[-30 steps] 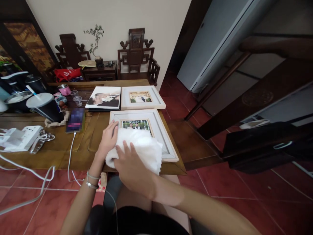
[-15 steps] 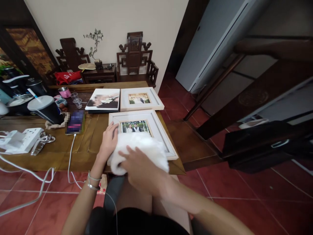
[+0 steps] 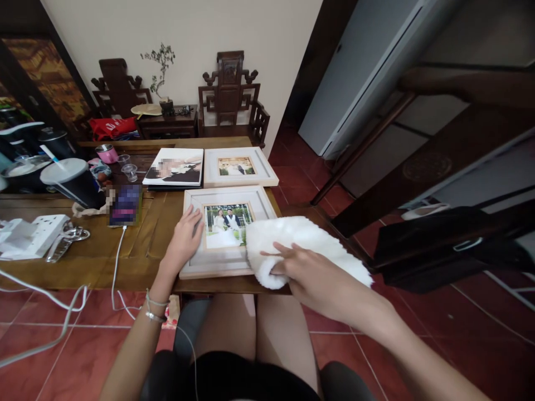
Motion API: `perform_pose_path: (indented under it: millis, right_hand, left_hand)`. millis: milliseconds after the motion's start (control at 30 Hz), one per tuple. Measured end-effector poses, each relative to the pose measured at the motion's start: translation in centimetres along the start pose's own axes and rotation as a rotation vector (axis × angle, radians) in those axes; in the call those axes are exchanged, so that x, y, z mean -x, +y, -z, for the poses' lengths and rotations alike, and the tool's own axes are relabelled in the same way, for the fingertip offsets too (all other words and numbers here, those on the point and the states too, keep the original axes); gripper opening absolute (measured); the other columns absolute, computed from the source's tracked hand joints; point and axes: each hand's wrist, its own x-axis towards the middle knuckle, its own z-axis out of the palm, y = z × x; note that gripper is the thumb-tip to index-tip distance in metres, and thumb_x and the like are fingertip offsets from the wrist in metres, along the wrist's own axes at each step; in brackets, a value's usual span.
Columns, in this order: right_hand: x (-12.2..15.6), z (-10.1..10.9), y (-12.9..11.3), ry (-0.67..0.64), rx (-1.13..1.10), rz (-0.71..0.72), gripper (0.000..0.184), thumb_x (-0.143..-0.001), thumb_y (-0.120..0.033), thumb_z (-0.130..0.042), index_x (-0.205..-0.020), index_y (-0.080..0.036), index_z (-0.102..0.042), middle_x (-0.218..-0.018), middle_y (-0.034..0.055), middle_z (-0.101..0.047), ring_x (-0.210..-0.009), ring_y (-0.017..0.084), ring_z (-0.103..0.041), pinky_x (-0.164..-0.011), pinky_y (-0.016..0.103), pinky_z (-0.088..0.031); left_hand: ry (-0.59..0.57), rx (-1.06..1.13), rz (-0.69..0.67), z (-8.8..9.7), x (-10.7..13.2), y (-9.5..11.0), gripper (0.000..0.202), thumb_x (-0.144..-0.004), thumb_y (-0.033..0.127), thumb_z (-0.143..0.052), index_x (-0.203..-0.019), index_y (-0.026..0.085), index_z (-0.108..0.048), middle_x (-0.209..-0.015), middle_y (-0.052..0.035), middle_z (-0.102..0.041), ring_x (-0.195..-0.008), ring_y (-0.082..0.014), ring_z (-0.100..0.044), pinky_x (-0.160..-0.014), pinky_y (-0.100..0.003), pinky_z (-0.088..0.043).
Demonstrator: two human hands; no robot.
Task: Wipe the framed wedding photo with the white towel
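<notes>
My right hand [image 3: 298, 270] is closed on a fluffy white cloth [image 3: 307, 239], with part of the cloth bunched under the fingers. The cloth lies over the lower right part of a picture frame [image 3: 194, 267] and sticks out past the table's right edge. In this frame, a photo [image 3: 221, 231] of two people shows beside the cloth. My left hand [image 3: 186, 239] rests on the frame's left border, fingers stretched out. A second picture frame [image 3: 211, 175] lies just behind, with a photo book [image 3: 179, 170] to its left.
On the wooden table [image 3: 159, 245] are a charging phone [image 3: 124, 206], a lidded cup with a straw [image 3: 71, 181], small clear cups [image 3: 130, 172] and a power strip [image 3: 42, 239]. White cables [image 3: 62, 328] hang at the front left. Wooden chairs [image 3: 230, 89] stand behind.
My right hand and the cloth have moved right across the frame, uncovering the photo and the frame's lower left. My left hand stays on the left border.
</notes>
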Motion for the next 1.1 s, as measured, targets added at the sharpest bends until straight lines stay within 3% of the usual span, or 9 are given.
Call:
perform_pose_path:
  millis: [167,233,333,400,500,633,733,867,1100]
  right_hand:
    - [-2.5,1.8,-4.2,-0.067,0.035,0.125,0.040,-0.065,0.003,-0.044,-0.085,-0.014,-0.073,-0.129,0.0106,-0.062,-0.118,0.033,-0.055,-0.095,0.044,-0.045]
    - [-4.2,0.9,-5.5,-0.065,0.061,0.213,0.037,-0.068,0.002,-0.045,-0.088,-0.013,-0.073,-0.127,0.0117,-0.063,-0.116,0.033,-0.056,-0.096,0.044,-0.043]
    - [-6.1,-1.9,-5.9,0.042,0.064,0.313,0.034,-0.072,-0.001,-0.047,-0.093,-0.012,-0.072,-0.127,0.0127,-0.062,-0.122,0.034,-0.051,-0.100,0.045,-0.039]
    - [-6.1,-4.0,-4.9,0.131,0.031,0.318,0.033,-0.073,-0.003,-0.049,-0.096,-0.014,-0.071,-0.131,0.0126,-0.059,-0.128,0.035,-0.044,-0.103,0.049,-0.037]
    - [-3.8,-5.9,-2.1,0.208,-0.007,0.230,0.037,-0.072,-0.003,-0.050,-0.100,-0.018,-0.070,-0.135,0.0120,-0.056,-0.133,0.033,-0.039,-0.108,0.052,-0.032]
    - [0.8,-5.6,1.1,0.246,0.074,0.010,0.041,-0.068,0.001,-0.048,-0.095,-0.019,-0.071,-0.133,0.0124,-0.057,-0.134,0.033,-0.040,-0.108,0.053,-0.034]
    - [2.3,-4.6,1.6,0.259,0.168,-0.115,0.039,-0.069,0.001,-0.047,-0.091,-0.018,-0.072,-0.132,0.0126,-0.059,-0.131,0.036,-0.043,-0.105,0.052,-0.041]
    - [0.3,-3.6,2.2,0.277,0.226,-0.184,0.042,-0.068,0.004,-0.043,-0.089,-0.015,-0.073,-0.136,0.0116,-0.056,-0.132,0.034,-0.042,-0.103,0.047,-0.043]
    - [-7.3,-1.2,5.9,0.335,0.199,-0.204,0.048,-0.071,0.003,-0.041,-0.107,-0.011,-0.070,-0.143,0.0134,-0.048,-0.138,0.034,-0.033,-0.108,0.055,-0.033]
  left_hand:
    - [-0.077,-0.034,0.075,-0.2,0.2,0.2,0.038,-0.094,0.028,-0.040,-0.124,0.013,-0.058,-0.141,-0.0153,-0.050,-0.141,-0.0282,-0.032,-0.111,-0.053,-0.033]
    - [-0.075,-0.047,0.088,-0.3,0.3,0.1,0.039,-0.094,0.024,-0.037,-0.126,0.013,-0.057,-0.143,-0.0151,-0.049,-0.141,-0.0275,-0.031,-0.111,-0.054,-0.032]
    - [-0.080,-0.056,0.064,-0.3,0.4,-0.1,0.041,-0.093,0.018,-0.035,-0.129,0.015,-0.055,-0.145,-0.0138,-0.046,-0.141,-0.0264,-0.031,-0.111,-0.053,-0.033]
    - [-0.090,-0.066,0.047,-0.2,0.4,-0.2,0.041,-0.093,0.018,-0.035,-0.129,0.015,-0.055,-0.144,-0.0144,-0.047,-0.141,-0.0262,-0.032,-0.110,-0.053,-0.034]
    - [-0.084,-0.081,0.032,0.0,0.3,-0.1,0.039,-0.096,0.022,-0.035,-0.127,0.014,-0.057,-0.141,-0.0156,-0.051,-0.139,-0.0261,-0.035,-0.110,-0.052,-0.035]
    - [-0.077,-0.077,0.016,-0.1,0.1,-0.1,0.039,-0.096,0.025,-0.034,-0.126,0.014,-0.058,-0.141,-0.0151,-0.051,-0.139,-0.0253,-0.036,-0.111,-0.049,-0.035]
    - [-0.091,-0.059,0.004,-0.3,-0.1,-0.3,0.039,-0.096,0.025,-0.035,-0.126,0.015,-0.058,-0.142,-0.0147,-0.050,-0.137,-0.0251,-0.039,-0.111,-0.048,-0.035]
    - [-0.091,-0.054,0.000,-0.5,-0.2,-0.6,0.040,-0.096,0.025,-0.036,-0.126,0.012,-0.058,-0.140,-0.0169,-0.051,-0.136,-0.0256,-0.041,-0.111,-0.047,-0.035]
    - [-0.064,-0.052,-0.026,-0.5,-0.2,-0.7,0.039,-0.095,0.024,-0.036,-0.126,0.014,-0.058,-0.139,-0.0150,-0.053,-0.133,-0.0249,-0.045,-0.110,-0.047,-0.038]
